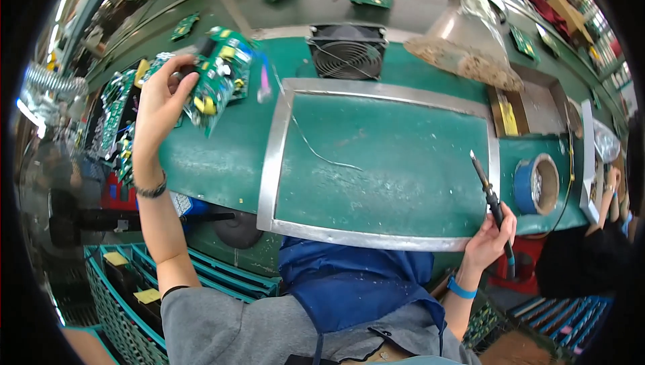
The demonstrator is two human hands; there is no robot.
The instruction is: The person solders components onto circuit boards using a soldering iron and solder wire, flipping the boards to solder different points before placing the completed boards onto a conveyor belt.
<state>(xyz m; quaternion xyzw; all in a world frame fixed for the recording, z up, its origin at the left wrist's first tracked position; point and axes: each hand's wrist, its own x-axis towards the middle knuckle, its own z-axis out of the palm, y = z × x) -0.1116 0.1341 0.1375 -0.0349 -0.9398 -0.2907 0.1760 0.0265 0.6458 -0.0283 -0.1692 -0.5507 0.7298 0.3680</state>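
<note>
Left hand (163, 99), right hand (492, 238): working apart.
Left is pinching a circuit board (224, 72); right is gripping a soldering iron (494, 202).

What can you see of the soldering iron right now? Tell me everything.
The soldering iron is slim and straight, with a bright pointed tip that looks metallic, a darker shaft and a black handle; its lower end looks teal. The right grip holds it, tip up and slightly left. In view, the tip lies over the green surface inside the silver frame; contact can't be judged.
</note>
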